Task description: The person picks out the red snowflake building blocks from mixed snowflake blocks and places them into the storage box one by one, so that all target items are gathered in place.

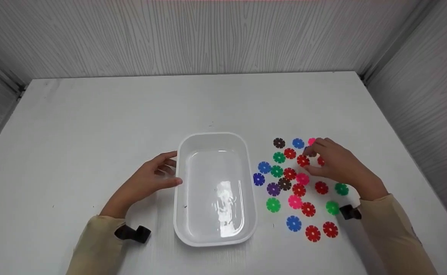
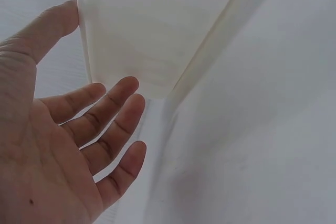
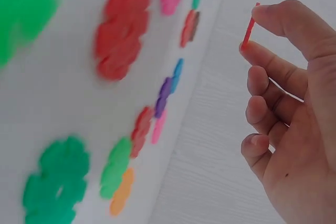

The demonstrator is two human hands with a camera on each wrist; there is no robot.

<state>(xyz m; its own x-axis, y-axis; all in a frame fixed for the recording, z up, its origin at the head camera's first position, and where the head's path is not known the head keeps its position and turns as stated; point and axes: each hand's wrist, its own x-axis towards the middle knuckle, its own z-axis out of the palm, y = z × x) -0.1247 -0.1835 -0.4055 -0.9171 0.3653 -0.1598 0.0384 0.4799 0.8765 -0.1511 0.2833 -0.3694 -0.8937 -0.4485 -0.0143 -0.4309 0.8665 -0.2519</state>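
Note:
Thumb and index finger of my right hand pinch a thin red notched plastic disc, seen edge-on in the right wrist view; the other fingers curl loosely. This hand is above a spread of flat notched discs in several colours, among them a green disc, a purple disc and a pink disc. At the left side of a white rectangular plastic tub is my left hand. Its thumb touches the tub's rim, and its relaxed, spread fingers lie along the outer wall.
The tub stands mid-table, with the discs lying to its right on the white tabletop. Two red discs are nearest the front. Wood-grain panels rise behind the table and at both sides.

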